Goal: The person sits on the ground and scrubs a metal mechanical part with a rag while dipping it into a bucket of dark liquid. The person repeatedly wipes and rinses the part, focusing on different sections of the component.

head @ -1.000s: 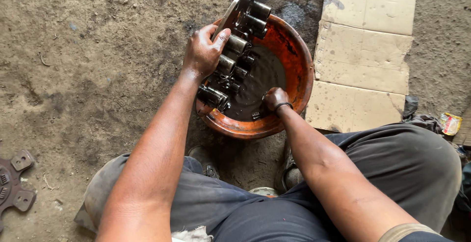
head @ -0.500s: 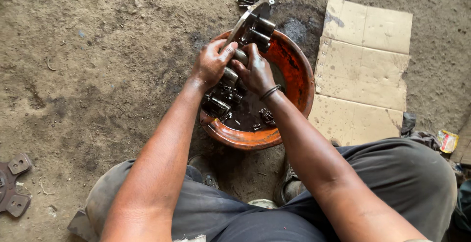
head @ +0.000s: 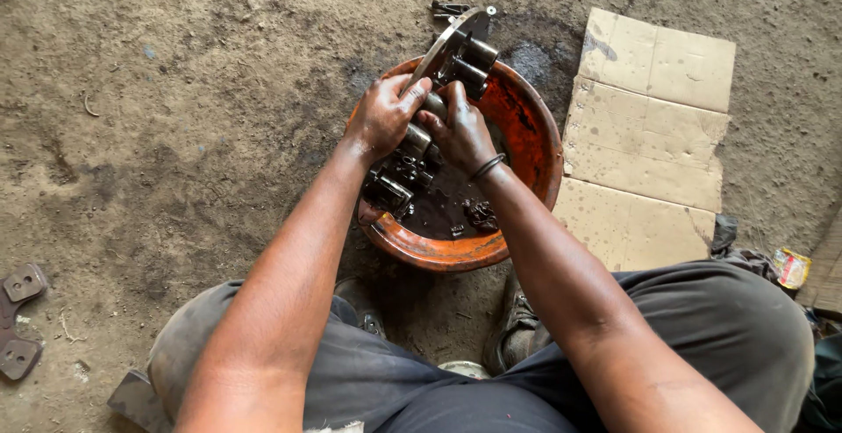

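My left hand (head: 383,117) gripped the edge of the round grey metal plate with greasy cylinders (head: 443,73), which stood tilted in the orange rusty metal basin (head: 535,148) of dark oil, while my right hand (head: 460,130) clasped one cylinder; flattened brown cardboard (head: 653,126) lay beside it.

Flattened cardboard (head: 653,135) lies on the dirt floor (head: 193,91); a metal clutch disc (head: 19,319) sits at the left edge, a crumpled wrapper (head: 791,267) at right.

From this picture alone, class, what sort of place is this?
Probably a roadside or backyard mechanic's workshop: bare dirt floor, an orange basin of dark oily liquid, and a greasy metal machine part being handled.
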